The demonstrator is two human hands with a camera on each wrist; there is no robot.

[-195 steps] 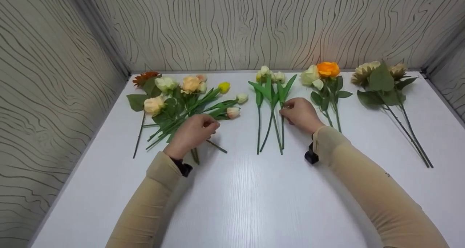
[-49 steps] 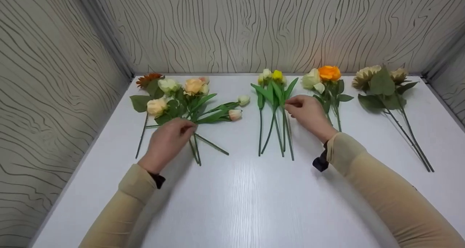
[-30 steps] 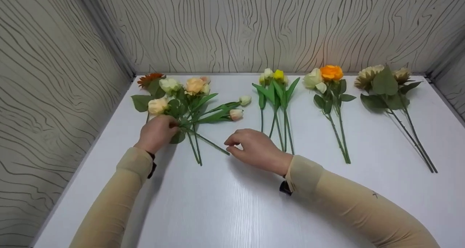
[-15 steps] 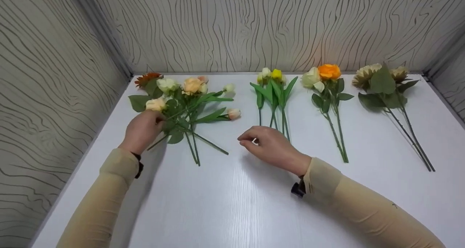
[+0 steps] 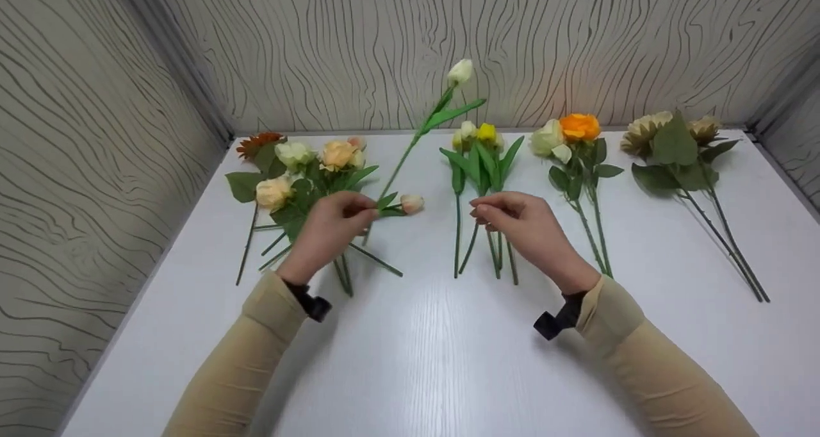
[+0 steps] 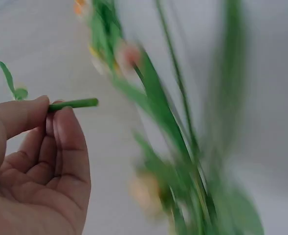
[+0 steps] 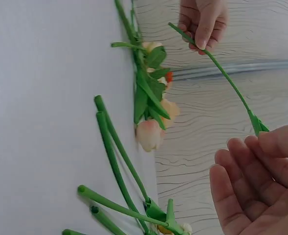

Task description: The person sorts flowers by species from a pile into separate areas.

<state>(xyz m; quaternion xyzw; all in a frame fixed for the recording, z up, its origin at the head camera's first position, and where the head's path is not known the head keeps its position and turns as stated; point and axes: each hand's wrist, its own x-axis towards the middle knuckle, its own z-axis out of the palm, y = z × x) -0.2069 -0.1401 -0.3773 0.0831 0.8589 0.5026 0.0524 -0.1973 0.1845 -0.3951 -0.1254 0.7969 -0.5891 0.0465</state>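
My left hand point(image 5: 333, 232) pinches the thin green stem of a white tulip point(image 5: 460, 73) between thumb and fingertips, near its lower end. The bloom slants up to the right, raised over the table. In the left wrist view the cut end of the stem point(image 6: 75, 104) pokes out past the fingertips. My right hand point(image 5: 528, 232) hovers over the stems of a tulip bunch point(image 5: 480, 161), fingers loosely bent and thumb close to them, holding nothing. In the right wrist view its fingers point(image 7: 232, 191) overlap the leaf of the raised tulip. A pinkish tulip point(image 5: 412, 204) lies beside my left hand.
On the left of the white table point(image 5: 423, 360) lies a mixed pile with peach roses point(image 5: 274, 193) and a rust-coloured flower point(image 5: 258, 145). To the right are an orange rose point(image 5: 580, 127) with a pale one, then beige flowers point(image 5: 647, 129). A patterned wall point(image 5: 384, 40) stands behind.
A yellow tulip has joined the middle bunch. Since then my left hand has drawn the white tulip from the left pile and raised it rightward. My right hand has moved back over the bunch.
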